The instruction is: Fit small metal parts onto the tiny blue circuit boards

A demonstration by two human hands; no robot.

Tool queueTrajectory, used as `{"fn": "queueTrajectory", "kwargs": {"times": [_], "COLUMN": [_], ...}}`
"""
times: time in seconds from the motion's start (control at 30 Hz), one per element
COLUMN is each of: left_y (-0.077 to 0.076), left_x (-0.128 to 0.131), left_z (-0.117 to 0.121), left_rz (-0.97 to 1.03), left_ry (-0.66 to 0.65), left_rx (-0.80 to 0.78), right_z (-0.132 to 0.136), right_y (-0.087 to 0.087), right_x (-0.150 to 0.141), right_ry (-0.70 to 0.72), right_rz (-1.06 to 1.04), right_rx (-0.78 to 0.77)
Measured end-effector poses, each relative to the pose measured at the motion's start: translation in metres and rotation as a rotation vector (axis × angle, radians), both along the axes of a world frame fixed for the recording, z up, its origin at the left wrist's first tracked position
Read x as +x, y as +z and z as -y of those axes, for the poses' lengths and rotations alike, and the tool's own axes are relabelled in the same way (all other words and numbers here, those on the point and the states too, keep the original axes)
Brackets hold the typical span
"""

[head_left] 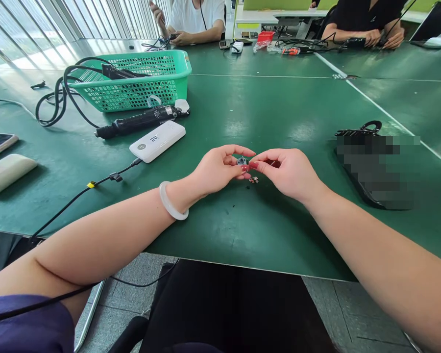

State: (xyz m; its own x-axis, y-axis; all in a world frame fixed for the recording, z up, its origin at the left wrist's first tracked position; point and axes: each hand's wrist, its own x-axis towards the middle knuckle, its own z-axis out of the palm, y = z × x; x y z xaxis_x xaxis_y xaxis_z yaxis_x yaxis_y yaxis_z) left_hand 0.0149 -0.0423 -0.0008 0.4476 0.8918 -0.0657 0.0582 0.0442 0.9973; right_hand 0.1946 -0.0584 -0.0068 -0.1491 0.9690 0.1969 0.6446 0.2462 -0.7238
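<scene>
My left hand (220, 166) is closed in a pinch on a small grey-black part (241, 161), which is too small to name exactly. Against its right side, my right hand (286, 171) has thumb and forefinger pressed together at the part's edge. Whatever sits between those right fingertips is hidden. Just below them on the green table (242, 235) lies a tiny coppery metal piece (254, 180). A few dark specks are scattered beside it. On my left wrist is a white bangle (173, 201).
A white power bank (158, 141) with a black cable lies left of my hands, a black electric screwdriver (139, 121) behind it. Farther back stands a green basket (139, 81). To the right is a black pouch-like item (375, 171), partly blurred. Two people sit across the table.
</scene>
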Motion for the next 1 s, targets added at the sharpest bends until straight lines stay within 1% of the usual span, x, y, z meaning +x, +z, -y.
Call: {"fn": "queueTrajectory", "kwargs": {"times": [0.07, 0.13, 0.2, 0.27, 0.4, 0.53, 0.7, 0.9, 1.0], "left_y": [-0.003, -0.007, -0.010, -0.012, -0.012, -0.011, -0.010, -0.012, -0.013], "left_x": [-0.003, -0.007, -0.010, -0.011, -0.010, -0.009, -0.009, -0.008, -0.008], "left_z": [-0.005, -0.010, -0.013, -0.014, -0.014, -0.013, -0.012, -0.013, -0.012], "left_rz": [0.041, 0.064, 0.080, 0.096, 0.120, 0.125, 0.108, 0.058, 0.016], "left_ry": [0.045, 0.084, 0.102, 0.109, 0.114, 0.094, 0.080, 0.022, -0.008], "left_rx": [-0.059, -0.112, -0.156, -0.191, -0.228, -0.238, -0.224, -0.163, -0.115], "right_z": [-0.001, -0.002, -0.003, -0.004, -0.007, -0.006, -0.005, -0.006, -0.005], "right_y": [0.002, 0.002, 0.001, -0.002, -0.007, -0.007, -0.008, -0.005, -0.004], "right_x": [0.008, 0.014, 0.016, 0.016, 0.016, 0.015, 0.010, 0.012, 0.014], "right_ry": [0.005, 0.049, 0.097, 0.125, 0.142, 0.115, 0.147, 0.061, 0.047], "right_rz": [0.150, 0.286, 0.368, 0.400, 0.393, 0.387, 0.402, 0.328, 0.292], "right_rx": [-0.037, -0.087, -0.105, -0.079, -0.011, -0.003, 0.024, -0.045, -0.056]}}
